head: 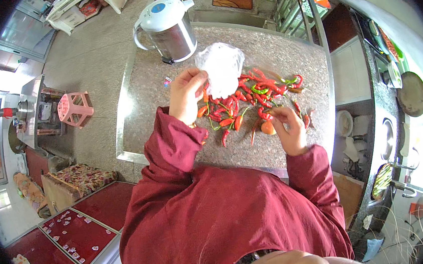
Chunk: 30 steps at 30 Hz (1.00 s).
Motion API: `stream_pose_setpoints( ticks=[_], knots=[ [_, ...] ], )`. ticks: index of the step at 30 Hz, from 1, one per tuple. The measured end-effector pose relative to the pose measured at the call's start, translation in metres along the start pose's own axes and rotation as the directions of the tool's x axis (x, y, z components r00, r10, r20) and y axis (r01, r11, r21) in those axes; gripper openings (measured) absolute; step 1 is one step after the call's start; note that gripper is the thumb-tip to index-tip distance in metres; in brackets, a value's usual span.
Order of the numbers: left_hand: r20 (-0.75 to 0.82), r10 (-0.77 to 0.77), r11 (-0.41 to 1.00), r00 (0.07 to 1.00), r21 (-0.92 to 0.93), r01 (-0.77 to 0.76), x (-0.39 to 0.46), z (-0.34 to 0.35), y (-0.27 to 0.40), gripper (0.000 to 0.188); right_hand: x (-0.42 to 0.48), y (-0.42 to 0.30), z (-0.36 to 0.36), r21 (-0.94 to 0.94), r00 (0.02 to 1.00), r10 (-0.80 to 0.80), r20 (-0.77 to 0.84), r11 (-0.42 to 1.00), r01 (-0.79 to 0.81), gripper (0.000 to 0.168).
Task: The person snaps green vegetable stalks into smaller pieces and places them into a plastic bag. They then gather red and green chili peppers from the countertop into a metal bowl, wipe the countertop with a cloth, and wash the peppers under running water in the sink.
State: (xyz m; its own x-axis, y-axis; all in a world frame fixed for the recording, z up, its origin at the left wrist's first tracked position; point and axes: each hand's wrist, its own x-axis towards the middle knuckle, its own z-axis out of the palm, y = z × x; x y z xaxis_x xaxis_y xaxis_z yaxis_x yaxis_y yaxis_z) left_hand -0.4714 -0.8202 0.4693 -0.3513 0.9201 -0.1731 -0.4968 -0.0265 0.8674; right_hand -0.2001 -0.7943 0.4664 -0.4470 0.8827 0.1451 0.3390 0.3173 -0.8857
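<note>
My left hand (188, 94) pinches the near left edge of a thin white plastic bag (223, 68), which is held above the stone tabletop. Between the thumb and fingers of my right hand (289, 128) is a curled red chili pepper (264, 113). Just under that pepper sits a small round orange-red thing (268, 127), perhaps a tomato. A loose heap of red chili peppers (256, 86) spreads beyond and between my hands, partly hidden by the bag. Among them lies a green chili pepper (259, 89).
A lidded electric kettle (174, 33) stands at the table's far left. Some small paper clips (167, 81) lie left of my left hand. A metal trim edges the granite tabletop (148, 99). On the floor to the left is a pink plastic stool (75, 109); a counter with a sink (387, 139) runs along the right.
</note>
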Motion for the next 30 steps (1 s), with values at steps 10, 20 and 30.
stream_pose_setpoints(
  ticks=[10,20,30],
  knots=[
    [-0.066,0.113,0.993,0.991,-0.036,-0.115,-0.074,0.043,-0.015,0.004,0.021,-0.007,0.017,0.849,0.957,0.191,0.216,0.448,-0.281,0.027],
    [-0.165,0.14,0.987,0.976,-0.053,-0.151,-0.135,0.065,-0.024,0.019,-0.018,-0.005,-0.025,0.928,0.923,0.1,0.372,-0.061,-0.368,0.047],
    [0.411,-0.241,0.898,0.879,-0.25,0.362,-0.152,0.094,-0.072,0.022,-0.055,0.017,-0.044,0.988,0.971,-0.218,0.096,-0.098,-0.119,0.054]
  ],
)
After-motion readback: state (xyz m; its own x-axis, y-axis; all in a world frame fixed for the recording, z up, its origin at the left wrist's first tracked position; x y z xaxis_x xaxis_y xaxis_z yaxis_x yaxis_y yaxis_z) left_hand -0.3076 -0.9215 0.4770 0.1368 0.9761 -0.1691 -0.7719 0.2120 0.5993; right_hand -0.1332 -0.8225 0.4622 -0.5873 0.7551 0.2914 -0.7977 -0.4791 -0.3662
